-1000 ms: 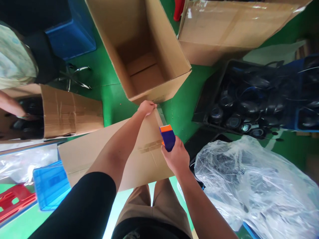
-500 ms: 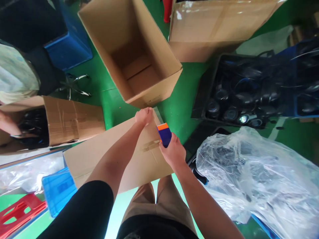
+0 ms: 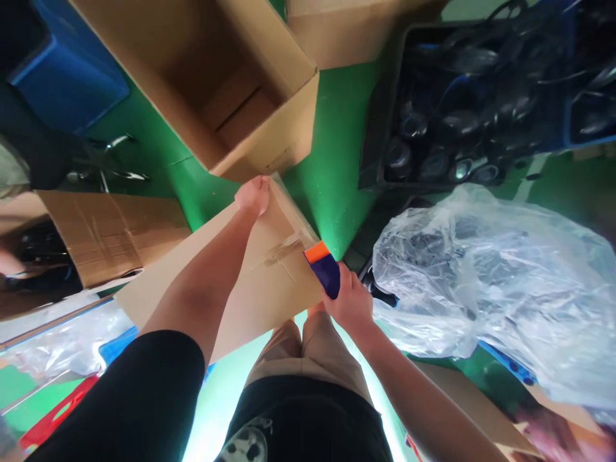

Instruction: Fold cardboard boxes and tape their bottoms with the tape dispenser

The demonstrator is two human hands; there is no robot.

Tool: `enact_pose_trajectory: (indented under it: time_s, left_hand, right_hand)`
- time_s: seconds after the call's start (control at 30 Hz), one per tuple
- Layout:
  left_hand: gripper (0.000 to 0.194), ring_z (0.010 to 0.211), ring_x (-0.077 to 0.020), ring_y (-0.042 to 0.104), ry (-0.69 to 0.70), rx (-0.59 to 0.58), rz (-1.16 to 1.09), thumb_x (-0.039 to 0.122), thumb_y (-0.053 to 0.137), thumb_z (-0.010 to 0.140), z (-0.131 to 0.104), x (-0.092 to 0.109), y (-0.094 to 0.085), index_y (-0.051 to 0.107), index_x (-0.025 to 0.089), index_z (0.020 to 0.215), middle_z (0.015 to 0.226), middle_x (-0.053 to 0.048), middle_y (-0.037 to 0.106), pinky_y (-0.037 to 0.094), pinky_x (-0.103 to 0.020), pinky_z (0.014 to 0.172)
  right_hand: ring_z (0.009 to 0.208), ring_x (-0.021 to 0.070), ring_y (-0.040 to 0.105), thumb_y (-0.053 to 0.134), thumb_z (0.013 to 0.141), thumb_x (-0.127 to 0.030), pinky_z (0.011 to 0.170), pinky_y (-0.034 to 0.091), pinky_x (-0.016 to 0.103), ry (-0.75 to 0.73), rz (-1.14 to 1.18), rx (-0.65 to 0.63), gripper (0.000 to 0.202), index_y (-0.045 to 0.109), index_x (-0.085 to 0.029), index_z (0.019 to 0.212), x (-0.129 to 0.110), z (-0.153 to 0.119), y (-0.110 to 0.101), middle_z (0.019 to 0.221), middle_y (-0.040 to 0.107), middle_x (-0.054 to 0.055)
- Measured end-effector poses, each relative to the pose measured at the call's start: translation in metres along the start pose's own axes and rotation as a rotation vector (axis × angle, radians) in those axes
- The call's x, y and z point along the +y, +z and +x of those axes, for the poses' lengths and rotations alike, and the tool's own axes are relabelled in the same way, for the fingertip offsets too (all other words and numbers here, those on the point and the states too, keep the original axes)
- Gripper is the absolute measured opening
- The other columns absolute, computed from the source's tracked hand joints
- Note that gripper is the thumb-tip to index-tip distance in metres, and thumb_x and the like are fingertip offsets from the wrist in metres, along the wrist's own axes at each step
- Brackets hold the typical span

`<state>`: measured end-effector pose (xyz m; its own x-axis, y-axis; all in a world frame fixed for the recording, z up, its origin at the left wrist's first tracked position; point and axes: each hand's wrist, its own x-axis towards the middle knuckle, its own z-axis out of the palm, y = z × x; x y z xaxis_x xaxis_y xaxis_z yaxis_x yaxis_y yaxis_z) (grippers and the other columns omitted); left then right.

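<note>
A closed cardboard box (image 3: 269,282) lies at an angle in front of my legs. My left hand (image 3: 253,196) is closed over its far corner, the fingers curled on the edge. Clear tape (image 3: 296,215) seems to run along the right edge from that corner. In my right hand (image 3: 350,300) is a purple and orange tape dispenser (image 3: 325,269), its orange end close to the box's right edge. Whether the dispenser touches the cardboard I cannot tell.
A tall open carton (image 3: 267,154) stands just beyond my left hand. Crates of black parts (image 3: 447,122) and a clear plastic bag (image 3: 481,276) are on the right. Another person's hand (image 3: 9,263) is over a carton (image 3: 115,224) at left; a blurred hand (image 3: 543,430) shows lower right.
My right hand has drawn the dispenser back toward me along the box's right edge, away from my left hand. The left hand stays on the corner. The view has shifted.
</note>
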<state>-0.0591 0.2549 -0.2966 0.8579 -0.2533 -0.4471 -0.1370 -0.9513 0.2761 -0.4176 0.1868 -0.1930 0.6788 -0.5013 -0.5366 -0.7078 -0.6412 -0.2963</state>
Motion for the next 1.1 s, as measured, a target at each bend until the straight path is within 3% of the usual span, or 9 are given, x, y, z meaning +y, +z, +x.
enact_pose_trajectory:
  time_s: [0.23,0.47,0.7,1.1]
  left_hand:
    - [0.054,0.127,-0.0389,0.067,0.017,0.052,0.013,0.060,0.038,0.108,0.009,-0.005,0.004,0.080,0.028,0.119,0.122,-0.015,0.077,0.050,-0.050,0.105]
    - [0.051,0.131,-0.0339,0.065,0.032,0.066,0.069,0.056,0.036,0.112,0.006,0.003,-0.001,0.075,0.024,0.123,0.129,-0.011,0.077,0.048,-0.047,0.107]
    - [0.055,0.133,-0.0320,0.064,0.015,0.038,0.151,0.049,0.032,0.118,0.008,0.010,-0.006,0.070,0.010,0.126,0.141,-0.017,0.073,0.045,-0.043,0.104]
    - [0.054,0.120,-0.0280,0.067,0.049,0.124,0.172,0.047,0.031,0.117,0.019,0.000,0.002,0.070,0.011,0.118,0.132,-0.017,0.075,0.045,-0.041,0.099]
  right_hand:
    - [0.088,0.0309,0.070,0.059,0.094,-0.044,0.077,0.058,0.043,-0.010,0.029,0.147,0.065,0.051,-0.011,0.150,0.053,-0.051,0.032,0.111,0.072,0.017]
    - [0.081,0.0293,0.068,0.058,0.093,-0.042,0.073,0.057,0.041,-0.070,0.017,0.248,0.064,0.052,-0.013,0.150,0.102,-0.074,0.050,0.101,0.071,0.014]
    - [0.086,0.0292,0.069,0.059,0.090,-0.041,0.079,0.059,0.041,-0.059,0.060,0.191,0.064,0.057,-0.012,0.146,0.119,-0.077,0.057,0.106,0.072,0.016]
    - [0.095,0.0307,0.070,0.062,0.090,-0.044,0.087,0.060,0.043,-0.099,0.089,0.149,0.067,0.058,-0.012,0.149,0.138,-0.076,0.065,0.114,0.073,0.018]
